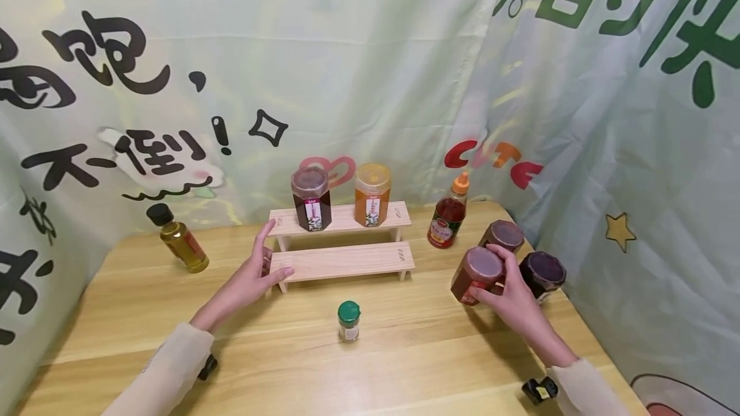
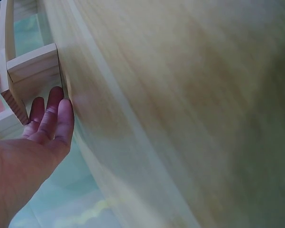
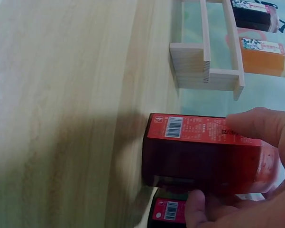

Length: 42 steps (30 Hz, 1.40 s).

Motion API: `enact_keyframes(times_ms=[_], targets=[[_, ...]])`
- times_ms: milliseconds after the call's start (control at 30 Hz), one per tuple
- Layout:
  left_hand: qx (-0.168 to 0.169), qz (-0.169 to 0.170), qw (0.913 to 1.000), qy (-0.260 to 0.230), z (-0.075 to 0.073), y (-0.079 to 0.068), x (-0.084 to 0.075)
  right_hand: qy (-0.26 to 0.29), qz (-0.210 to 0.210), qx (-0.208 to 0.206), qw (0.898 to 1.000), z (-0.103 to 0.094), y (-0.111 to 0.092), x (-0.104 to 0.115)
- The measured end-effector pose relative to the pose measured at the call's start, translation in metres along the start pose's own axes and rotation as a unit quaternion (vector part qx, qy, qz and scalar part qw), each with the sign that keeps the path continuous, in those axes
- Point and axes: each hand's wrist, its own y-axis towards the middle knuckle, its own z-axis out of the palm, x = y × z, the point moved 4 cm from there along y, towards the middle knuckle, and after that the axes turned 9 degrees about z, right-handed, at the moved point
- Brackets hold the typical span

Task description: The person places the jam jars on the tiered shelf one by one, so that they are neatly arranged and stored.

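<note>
My right hand [image 1: 504, 287] grips a red-labelled jar [image 1: 477, 273] of dark red preserve at the table's right; in the right wrist view the thumb and fingers wrap the jar [image 3: 206, 154]. My left hand [image 1: 254, 271] lies open with straight fingers against the left end of the two-step wooden rack [image 1: 347, 260]; its fingers [image 2: 54, 118] touch the rack's leg [image 2: 31, 78]. A dark jar [image 1: 311, 198] and an orange jar [image 1: 372, 194] stand on the rack's upper step.
Two more dark jars [image 1: 502, 235] [image 1: 542, 273] stand beside the held one. A red sauce bottle [image 1: 448, 219] is behind them. A small green-capped shaker [image 1: 349, 320] stands mid-table, an oil bottle [image 1: 178, 238] at the back left. Printed cloth walls surround the wooden table [image 1: 144, 313].
</note>
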Motion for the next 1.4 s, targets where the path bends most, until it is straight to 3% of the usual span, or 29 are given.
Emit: enact_keyframes(times_ms=[467,700,933,1133,1400], targets=[[0.000,0.013,0.9999,-0.011,-0.003,-0.001,-0.005,-0.048,-0.011,-0.028,0.998,-0.003,0.000,0.002],[0.020,-0.004,0.9998,-0.008,-0.009,-0.003,-0.006,-0.096,-0.024,-0.059,0.993,-0.003,0.000,0.002],[0.036,0.001,0.9993,-0.003,-0.014,-0.003,-0.007,-0.092,-0.038,-0.079,0.992,0.000,-0.002,0.003],[0.044,0.014,0.9989,-0.003,-0.018,-0.005,-0.010,-0.094,-0.039,-0.081,0.991,0.004,-0.002,0.014],[0.056,0.010,0.9984,0.004,-0.024,-0.004,-0.005,-0.106,-0.073,-0.069,0.989,0.016,-0.004,0.037]])
